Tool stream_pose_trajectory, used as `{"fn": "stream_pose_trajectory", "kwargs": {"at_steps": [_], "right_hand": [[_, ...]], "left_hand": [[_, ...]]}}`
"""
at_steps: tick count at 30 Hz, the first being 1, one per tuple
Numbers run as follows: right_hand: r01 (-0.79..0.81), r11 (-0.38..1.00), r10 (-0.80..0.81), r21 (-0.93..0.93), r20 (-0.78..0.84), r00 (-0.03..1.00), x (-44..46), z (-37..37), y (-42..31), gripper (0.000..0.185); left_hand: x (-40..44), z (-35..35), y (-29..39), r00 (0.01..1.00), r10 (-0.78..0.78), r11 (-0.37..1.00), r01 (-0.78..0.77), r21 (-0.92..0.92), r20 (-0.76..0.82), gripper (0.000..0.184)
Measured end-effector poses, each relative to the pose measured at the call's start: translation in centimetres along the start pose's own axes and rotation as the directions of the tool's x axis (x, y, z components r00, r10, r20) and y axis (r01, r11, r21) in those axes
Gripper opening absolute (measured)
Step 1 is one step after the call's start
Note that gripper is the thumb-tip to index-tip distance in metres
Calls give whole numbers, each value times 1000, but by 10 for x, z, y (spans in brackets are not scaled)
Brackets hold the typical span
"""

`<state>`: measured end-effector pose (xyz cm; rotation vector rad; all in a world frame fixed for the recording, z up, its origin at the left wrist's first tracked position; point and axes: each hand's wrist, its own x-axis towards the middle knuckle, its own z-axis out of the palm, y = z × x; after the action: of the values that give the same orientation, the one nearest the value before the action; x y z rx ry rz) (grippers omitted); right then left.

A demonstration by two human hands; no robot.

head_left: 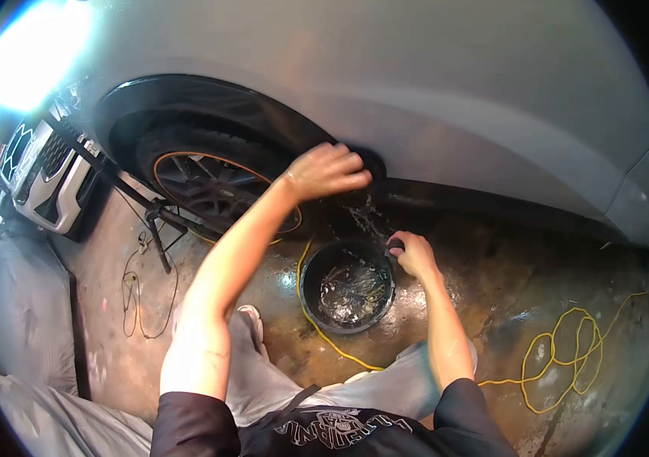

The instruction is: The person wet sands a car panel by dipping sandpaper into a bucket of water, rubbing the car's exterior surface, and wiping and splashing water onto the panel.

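Observation:
My left hand (328, 172) is raised beside the rear edge of the black wheel-arch trim (263, 105) on a silver-grey car (446, 99). Its fingers look curled and are partly blurred; what they hold, if anything, is hidden. Lower and to the right, my right hand (417, 257) is closed around a small dark object (395, 246) whose kind I cannot make out. It is just above the right rim of a black bucket (307, 301) with rippling, foamy water (351, 289) inside. Splashes of water (370, 217) hang in the air between the hands and over the bucket.
A dark wheel (222, 190) with an orange rim line is left of my hands. A yellow cord (332, 346) runs past the bucket and coils at right. A light stand (158, 217), a covered shape (27, 297) and a white vehicle (54, 183) are at left. The floor (484, 320) is wet.

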<state>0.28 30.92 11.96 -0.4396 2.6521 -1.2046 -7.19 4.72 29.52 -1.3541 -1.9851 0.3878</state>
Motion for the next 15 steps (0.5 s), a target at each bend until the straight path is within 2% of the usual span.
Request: {"fn": "stream_pose_trajectory", "kwargs": {"at_steps": [3,5,6,9,10,11,13,14,15], "right_hand": [[-42,999,41,21,53,998,-1,0,5,25],[17,999,-19,31,38,999,-3,4,9,26],[12,999,-13,42,38,999,-3,6,12,26],[2,1000,-3,6,100,995,0,8,17,28],[17,1000,-15,-18,98,995,1,7,16,29],[34,998,-30,-44,97,995,2,5,14,30],[64,998,-63,-14,77,995,3,-1,8,32],[87,996,-89,32,57,994,4,-2,7,33],[107,991,-110,77,36,993,2,-3,5,34]], "left_hand": [[-12,-62,-53,994,-89,989,96,115,-60,29],[-17,-113,-95,988,-132,961,148,233,-81,30],[-24,-136,-115,972,-223,926,235,296,-73,32],[-48,-195,-173,927,-356,838,372,400,-118,52],[-53,-207,-191,907,-390,785,418,457,-158,63],[-53,-215,-201,873,-441,746,486,455,-208,62],[-40,-210,-216,779,-415,654,615,441,-471,55],[-39,-201,-216,782,-415,658,611,441,-464,55],[-26,-186,-205,705,-415,571,694,438,-576,51]]}}
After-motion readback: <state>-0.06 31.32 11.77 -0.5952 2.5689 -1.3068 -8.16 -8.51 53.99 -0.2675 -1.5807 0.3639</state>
